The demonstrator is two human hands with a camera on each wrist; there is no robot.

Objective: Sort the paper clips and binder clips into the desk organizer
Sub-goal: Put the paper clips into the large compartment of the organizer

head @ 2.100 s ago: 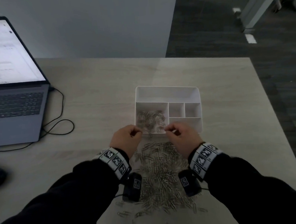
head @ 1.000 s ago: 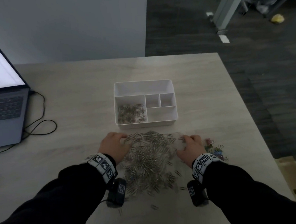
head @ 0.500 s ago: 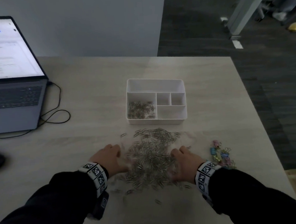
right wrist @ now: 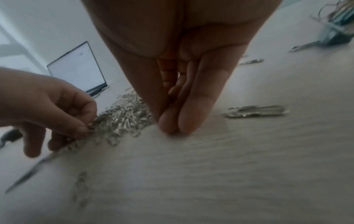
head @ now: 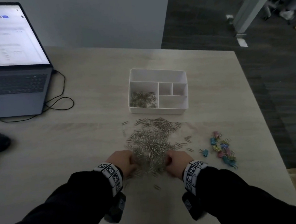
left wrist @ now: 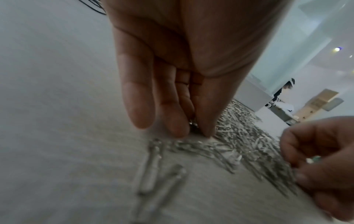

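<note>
Left hand [head: 121, 161] and right hand [head: 177, 159] are pinching clips [head: 151, 142] at the pile's near edge, fingertips bunched. Pile is lying on the table [head: 76, 142] before the organizer [head: 158, 111]; binder clips [head: 222, 149] sitting right.

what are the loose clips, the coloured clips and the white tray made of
Paper clips: bare steel wire, probably; silvery with glints.
Binder clips: likely painted metal; pastel bodies, thin wire handles.
Tray: looks like moulded plastic; smooth matte white, thin even walls.

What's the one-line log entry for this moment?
left hand: pinching paper clips | right hand: pinching paper clips | organizer: one compartment partly filled | binder clips: unsorted
</note>
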